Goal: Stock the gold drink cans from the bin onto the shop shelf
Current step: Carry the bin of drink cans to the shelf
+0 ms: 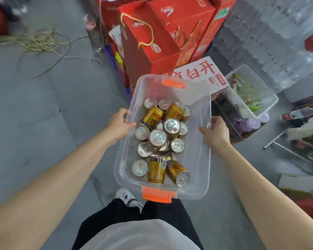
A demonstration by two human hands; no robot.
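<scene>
A clear plastic bin (pixel 199 170) with orange latches is held above the grey floor in front of me. Several gold drink cans (pixel 157 137) lie in it, some upright with silver tops showing, some on their sides. My left hand (pixel 120 123) grips the bin's left rim, fingers curled over the edge. My right hand (pixel 215 131) grips the right rim the same way. No shop shelf is in view.
Red gift boxes (pixel 152 40) with rope handles are stacked just beyond the bin. A white carton (pixel 197 71) with red characters and a second clear tub (pixel 251 92) sit to the right. Loose cord (pixel 40 40) lies on the floor at far left. My shoe (pixel 125 195) shows below the bin.
</scene>
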